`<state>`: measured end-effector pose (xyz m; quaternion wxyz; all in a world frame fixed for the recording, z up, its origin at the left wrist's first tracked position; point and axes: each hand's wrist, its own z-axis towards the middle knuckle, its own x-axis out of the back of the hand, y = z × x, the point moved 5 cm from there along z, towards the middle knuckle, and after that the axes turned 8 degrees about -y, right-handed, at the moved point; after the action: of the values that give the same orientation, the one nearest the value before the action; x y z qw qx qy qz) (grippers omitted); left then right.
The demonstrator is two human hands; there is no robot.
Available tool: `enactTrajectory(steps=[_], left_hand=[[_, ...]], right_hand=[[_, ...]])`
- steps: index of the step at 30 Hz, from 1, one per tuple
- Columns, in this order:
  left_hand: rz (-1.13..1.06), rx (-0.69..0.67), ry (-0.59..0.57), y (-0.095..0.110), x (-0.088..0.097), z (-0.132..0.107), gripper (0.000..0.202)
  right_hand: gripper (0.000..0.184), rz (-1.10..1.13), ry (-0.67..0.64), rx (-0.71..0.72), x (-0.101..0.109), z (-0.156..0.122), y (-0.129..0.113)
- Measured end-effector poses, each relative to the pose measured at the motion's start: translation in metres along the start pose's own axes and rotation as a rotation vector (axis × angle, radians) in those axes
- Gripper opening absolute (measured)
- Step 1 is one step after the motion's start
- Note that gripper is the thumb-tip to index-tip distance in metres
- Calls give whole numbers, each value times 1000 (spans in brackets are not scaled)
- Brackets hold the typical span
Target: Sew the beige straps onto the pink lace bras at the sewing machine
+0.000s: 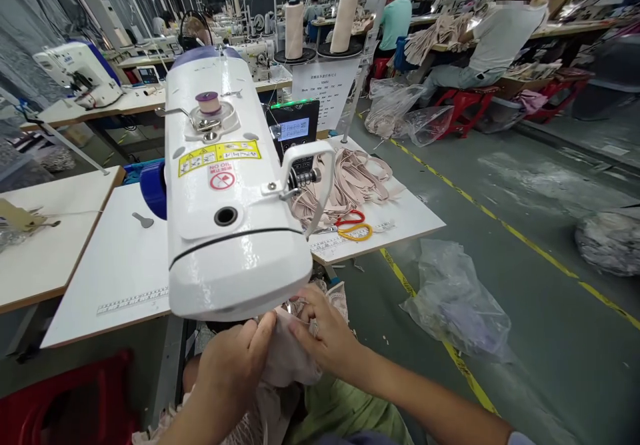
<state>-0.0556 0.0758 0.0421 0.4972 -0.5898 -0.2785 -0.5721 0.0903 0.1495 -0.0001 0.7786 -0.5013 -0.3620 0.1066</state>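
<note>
Under one machine point(225, 185), two hands point(235, 365) point(325, 335) pinch one cloth point(287, 359).

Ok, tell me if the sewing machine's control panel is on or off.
On: the control panel shows a lit, pale-blue screen.

Our left grip point(235, 358) and right grip point(325, 335) sit close together, fingers curled and pinched closed, thumbs nearly touching. Our bare right forearm point(425, 398) trails off behind its grip.
</note>
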Motion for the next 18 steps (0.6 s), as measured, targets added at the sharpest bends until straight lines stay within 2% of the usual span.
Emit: enactTrajectory(steps=[2,6,8,14,18], left_hand=[[14,63,4,8,3,1,45],[-14,140,-2,17,5,5,46],[-25,162,-3,18,4,7,45],[-187,295,-25,13,-6,2,39],[-239,336,-60,13,-13,-3,33]], right_hand=[[38,-20,-9,-15,3,6,-2],[37,-104,5,71,15,29,-9],[34,-105,-29,75,19,40,-9],[35,25,-120,103,26,60,-10],[34,74,-152,137,30,69,-10]])
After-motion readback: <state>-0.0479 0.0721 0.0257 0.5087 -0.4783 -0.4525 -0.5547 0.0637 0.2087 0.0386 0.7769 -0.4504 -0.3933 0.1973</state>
